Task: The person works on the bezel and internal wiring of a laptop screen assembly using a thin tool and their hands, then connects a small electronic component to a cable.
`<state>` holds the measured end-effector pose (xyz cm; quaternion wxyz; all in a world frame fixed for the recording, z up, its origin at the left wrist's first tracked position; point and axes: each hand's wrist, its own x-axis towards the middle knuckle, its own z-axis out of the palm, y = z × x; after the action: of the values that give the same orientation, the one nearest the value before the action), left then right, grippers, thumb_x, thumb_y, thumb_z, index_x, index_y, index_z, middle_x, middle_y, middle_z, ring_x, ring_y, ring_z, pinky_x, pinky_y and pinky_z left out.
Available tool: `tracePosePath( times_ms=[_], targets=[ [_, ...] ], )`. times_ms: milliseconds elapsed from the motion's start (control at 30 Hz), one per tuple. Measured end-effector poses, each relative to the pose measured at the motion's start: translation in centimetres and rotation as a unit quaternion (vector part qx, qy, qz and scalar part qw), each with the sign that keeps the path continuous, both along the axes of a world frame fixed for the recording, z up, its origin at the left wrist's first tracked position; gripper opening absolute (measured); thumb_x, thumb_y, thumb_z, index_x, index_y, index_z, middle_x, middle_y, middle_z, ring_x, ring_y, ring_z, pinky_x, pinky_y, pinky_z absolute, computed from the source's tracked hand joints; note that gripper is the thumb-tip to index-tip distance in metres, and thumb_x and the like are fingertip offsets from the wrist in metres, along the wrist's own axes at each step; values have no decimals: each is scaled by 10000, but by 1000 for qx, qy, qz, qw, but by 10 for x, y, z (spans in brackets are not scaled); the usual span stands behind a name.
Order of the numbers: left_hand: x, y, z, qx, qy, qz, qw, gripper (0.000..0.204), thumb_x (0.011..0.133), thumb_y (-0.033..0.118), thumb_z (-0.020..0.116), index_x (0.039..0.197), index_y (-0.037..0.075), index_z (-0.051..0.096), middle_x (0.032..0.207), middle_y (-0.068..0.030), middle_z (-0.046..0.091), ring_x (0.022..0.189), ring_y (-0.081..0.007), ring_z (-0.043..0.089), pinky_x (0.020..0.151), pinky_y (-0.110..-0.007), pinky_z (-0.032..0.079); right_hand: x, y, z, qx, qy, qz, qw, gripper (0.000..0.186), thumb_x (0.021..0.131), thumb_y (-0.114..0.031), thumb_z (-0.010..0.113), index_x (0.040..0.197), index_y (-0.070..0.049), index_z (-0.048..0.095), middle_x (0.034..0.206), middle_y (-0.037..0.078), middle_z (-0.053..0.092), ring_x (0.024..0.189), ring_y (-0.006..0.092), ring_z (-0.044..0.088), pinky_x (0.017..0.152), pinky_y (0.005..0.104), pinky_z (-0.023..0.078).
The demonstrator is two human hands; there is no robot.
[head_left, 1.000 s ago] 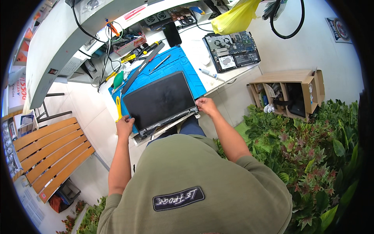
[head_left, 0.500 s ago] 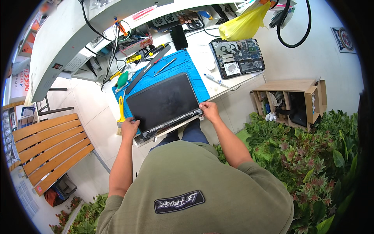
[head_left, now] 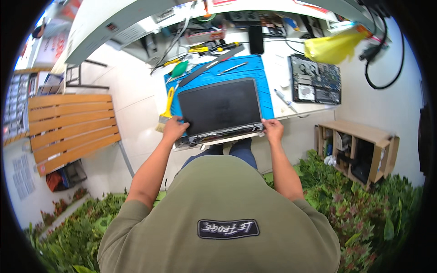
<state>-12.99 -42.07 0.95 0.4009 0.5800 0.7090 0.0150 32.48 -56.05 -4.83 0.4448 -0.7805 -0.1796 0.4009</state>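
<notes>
A dark laptop screen panel [head_left: 220,105] lies face up on the blue work mat [head_left: 265,86], its lower hinge edge toward me over the table's front edge. My left hand [head_left: 175,129] grips its lower left corner, the thumb on the frame. At the lower right corner my right hand [head_left: 273,130] pinches the edge, close to a hinge. What the fingers do under the panel is hidden. Left of the mat lies a yellow-handled brush [head_left: 168,109]. A long dark strip [head_left: 207,67] and a slim pen-like tool [head_left: 233,68] lie beyond the screen.
An opened laptop base [head_left: 316,79] sits at the right, with a white syringe-like tube [head_left: 285,100] beside it. A green blower bulb [head_left: 179,69], a phone [head_left: 256,40] and a yellow bag [head_left: 334,48] are farther back. A slatted bench [head_left: 73,127] stands left, a wooden cabinet [head_left: 359,127] right.
The head view has turned, so the table and screen appear farther right and more level. Both hands stay at the screen's lower corners.
</notes>
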Motion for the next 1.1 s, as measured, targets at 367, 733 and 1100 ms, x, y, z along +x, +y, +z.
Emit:
tracePosePath(
  times_ms=[367, 733, 1100],
  targets=[
    [3, -19, 0, -38, -117, 55, 991, 550, 905, 218, 843, 1358, -55, 690, 932, -135, 806, 791, -219, 795, 775, -368, 627, 23, -4, -7, -25, -28, 70, 997, 323, 980, -248, 899, 973, 27, 728, 832, 56, 744, 646, 104, 668, 569, 274, 578],
    [-17, -9, 27, -14, -277, 146, 949, 325, 1038, 111, 729, 1287, -98, 711, 976, -113, 783, 791, -170, 781, 699, -299, 641, 49, -69, 25, -102, -254, 225, 935, 276, 1088, -270, 723, 1101, 2, 766, 858, 68, 755, 747, 151, 707, 683, 324, 582],
    [-20, 219, 112, 329, -376, 231, 835, 484, 1067, 226, 758, 1453, -55, 675, 1292, -151, 767, 1172, -217, 752, 982, -331, 619, 37, -175, 45, -282, -11, 273, 920, 280, 1050, -245, 771, 1210, -18, 743, 924, 65, 763, 746, 162, 732, 629, 351, 594]
  ],
)
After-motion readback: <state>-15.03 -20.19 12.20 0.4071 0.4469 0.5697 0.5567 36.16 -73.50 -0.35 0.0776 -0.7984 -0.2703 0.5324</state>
